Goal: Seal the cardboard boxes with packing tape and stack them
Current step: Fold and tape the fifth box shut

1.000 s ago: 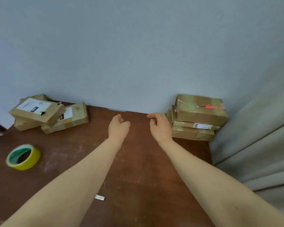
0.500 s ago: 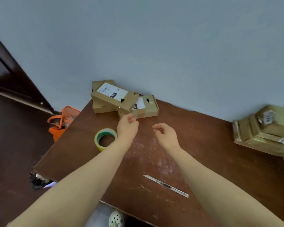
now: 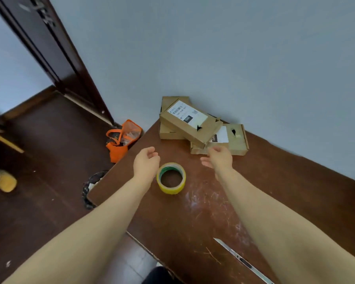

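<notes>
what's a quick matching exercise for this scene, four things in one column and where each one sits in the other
Things
1. tape roll
2. knife
3. orange bag
4. labelled box

Places
a. on the floor, by the table's far left corner
b. lying on top of other boxes
c. on the table, just beside the left hand
d. at the table's near edge

Pairs: 1-c, 2-d, 3-a, 4-b
</notes>
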### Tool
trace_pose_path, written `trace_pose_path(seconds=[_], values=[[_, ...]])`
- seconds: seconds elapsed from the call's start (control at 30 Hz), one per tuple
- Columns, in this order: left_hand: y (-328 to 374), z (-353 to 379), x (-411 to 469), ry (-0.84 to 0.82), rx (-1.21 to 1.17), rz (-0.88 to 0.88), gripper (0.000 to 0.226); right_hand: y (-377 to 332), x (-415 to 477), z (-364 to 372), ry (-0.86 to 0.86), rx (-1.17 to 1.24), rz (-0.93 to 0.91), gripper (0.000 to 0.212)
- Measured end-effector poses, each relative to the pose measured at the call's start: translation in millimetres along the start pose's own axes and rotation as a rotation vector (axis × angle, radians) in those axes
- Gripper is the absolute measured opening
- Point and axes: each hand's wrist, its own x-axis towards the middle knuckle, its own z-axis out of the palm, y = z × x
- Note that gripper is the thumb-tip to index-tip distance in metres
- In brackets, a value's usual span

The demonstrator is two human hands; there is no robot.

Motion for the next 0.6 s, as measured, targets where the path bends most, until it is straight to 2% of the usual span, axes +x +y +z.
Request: trace_pose_path(seconds=[0.13,0.23,0.27,0.37,0.5,0.6], values=[[-15.7,-8.3,16.6,0.009,0.106,-0.105,0.042,-12.3,19.8,13.9,-0.047,0.192,0.132,0.043],[-25.3,-2.6,31.5,-0.094,0.169,-0.185,0.046,-16.1,27.8,19.9,-0.116,0.333,0.235,0.068],[-25.9,0.3,36.5,-0.130,0.188,-0.199,0.048,-15.6,31.2,22.3,-0.130,0.387,0.261,0.071],[-24.8,10.4,57.1,-0.230,0.222,-0.188,0.053,-15.1,33.9,30.7,-0.108,0.478,0.255,0.057],[-15.4,18.9,92.4,-0.346,0.240,-0.145,0.054,-14.7,38.1,41.5,0.015,0.491,0.243,0.054],[-9.8,19.0,110.7,-0.525,0.348,-0.073,0.063,-15.3,35.1,48.7,0.085,0.500,0.226,0.035]])
